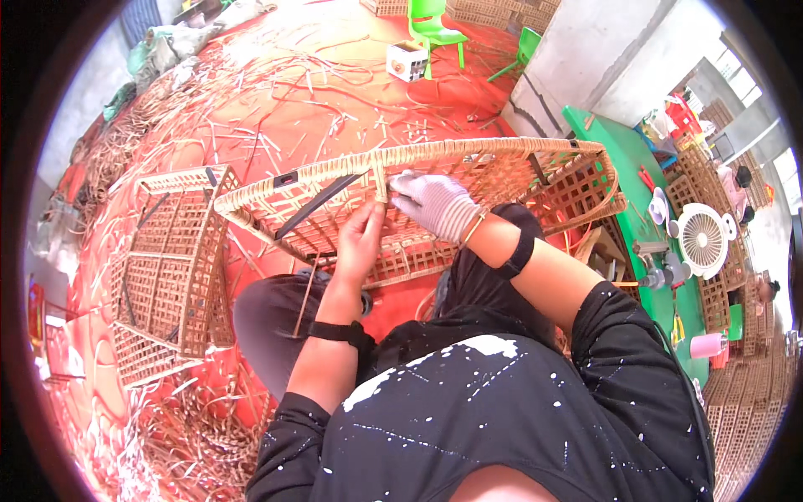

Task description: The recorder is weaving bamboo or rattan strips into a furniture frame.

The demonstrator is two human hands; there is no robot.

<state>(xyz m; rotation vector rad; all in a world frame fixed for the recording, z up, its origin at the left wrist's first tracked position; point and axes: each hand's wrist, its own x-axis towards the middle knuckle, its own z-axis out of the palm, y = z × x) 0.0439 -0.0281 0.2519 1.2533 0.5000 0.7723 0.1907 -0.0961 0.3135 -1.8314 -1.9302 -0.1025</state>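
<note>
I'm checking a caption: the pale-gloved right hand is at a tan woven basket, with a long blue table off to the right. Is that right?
Not quite: the head view shows a long green table, not a blue one. The pale-gloved right hand is indeed at a tan woven basket.

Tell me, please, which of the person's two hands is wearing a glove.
The right hand, at the woven basket in front, wears a pale glove; the left hand, pinching a light strip, is bare.
</note>
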